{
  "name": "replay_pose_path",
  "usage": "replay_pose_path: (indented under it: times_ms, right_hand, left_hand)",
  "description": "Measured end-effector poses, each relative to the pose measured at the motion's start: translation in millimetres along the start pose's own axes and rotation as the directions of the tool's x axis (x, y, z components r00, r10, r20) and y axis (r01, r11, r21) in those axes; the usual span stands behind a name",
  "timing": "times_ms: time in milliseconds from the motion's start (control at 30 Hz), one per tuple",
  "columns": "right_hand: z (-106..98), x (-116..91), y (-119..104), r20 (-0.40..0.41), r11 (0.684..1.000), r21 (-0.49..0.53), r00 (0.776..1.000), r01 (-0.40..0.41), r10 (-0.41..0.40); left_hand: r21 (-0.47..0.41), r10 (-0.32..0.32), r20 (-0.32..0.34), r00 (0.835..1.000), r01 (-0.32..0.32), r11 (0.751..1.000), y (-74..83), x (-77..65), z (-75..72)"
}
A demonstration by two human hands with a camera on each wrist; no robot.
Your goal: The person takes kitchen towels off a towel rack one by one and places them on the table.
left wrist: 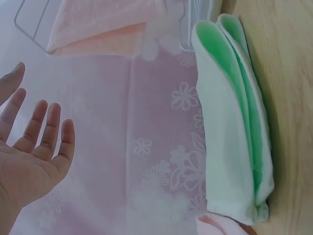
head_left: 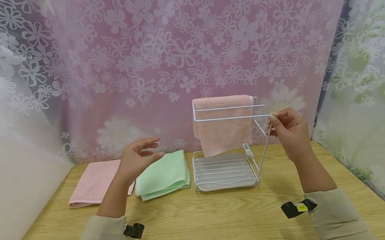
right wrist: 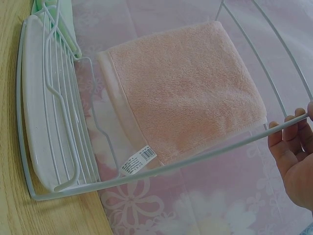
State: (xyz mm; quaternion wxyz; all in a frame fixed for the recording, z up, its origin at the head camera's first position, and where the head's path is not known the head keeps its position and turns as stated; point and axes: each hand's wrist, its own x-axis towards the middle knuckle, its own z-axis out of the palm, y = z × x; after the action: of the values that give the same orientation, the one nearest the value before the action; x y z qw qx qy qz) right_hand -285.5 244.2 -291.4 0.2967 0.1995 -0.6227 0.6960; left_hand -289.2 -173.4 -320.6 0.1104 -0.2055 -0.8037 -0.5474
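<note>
A white wire rack (head_left: 262,155) stands on the wooden table, with a peach towel (head_left: 228,131) draped over its rear top bar. At the upper right corner of the rack, my right hand (head_left: 291,134) pinches the frame between thumb and fingers; the right wrist view shows the fingers (right wrist: 288,142) curled at the bar. My left hand (head_left: 137,158) is raised in the air over the folded green towel (head_left: 163,175), holding nothing. Its fingers are spread and relaxed in the left wrist view. A white label (right wrist: 139,160) hangs by the peach towel's lower edge.
Left of the green towel lies a folded pink towel (head_left: 94,184), partly behind my left forearm. A pale tray (head_left: 227,185) sits in the rack's base under several wires. Flower-patterned sheets (head_left: 184,57) hang behind the table (head_left: 199,231) and at its right.
</note>
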Motion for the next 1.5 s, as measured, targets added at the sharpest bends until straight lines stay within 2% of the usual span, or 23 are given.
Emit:
replay_pose_path:
  times_ms: [167,400,667,1000,1267,1500]
  right_hand:
    - [0.0,0.1,-0.6,-0.001,1.0,0.0,1.0,0.005,-0.005]
    - [0.4,-0.3,-0.9,-0.002,1.0,-0.011,1.0,0.0,0.0]
    - [0.5,0.4,-0.8,0.001,1.0,0.004,1.0,-0.004,0.004]
    - [0.1,-0.2,-0.1,-0.005,1.0,-0.008,1.0,-0.005,0.005]
    - [0.0,-0.2,0.1,0.002,1.0,0.0,1.0,0.002,-0.002]
    - [0.3,0.5,0.4,-0.004,1.0,0.021,1.0,0.009,-0.009]
  left_hand:
    - [-0.025,0.005,0.001,1.0,-0.005,1.0,7.9,6.3,5.6]
    - [-0.03,0.045,-0.015,0.999,-0.045,0.999,17.0,11.0,13.7]
    - [-0.05,0.052,-0.022,0.998,-0.053,0.997,24.7,19.4,23.2]
    - [-0.12,0.05,-0.066,0.997,-0.058,0.991,36.3,32.3,44.6]
    - [-0.214,0.079,-0.147,0.986,-0.11,0.971,43.1,43.8,58.2]
    - [-0.192,0.1,-0.168,0.981,-0.132,0.972,51.4,54.0,60.6]
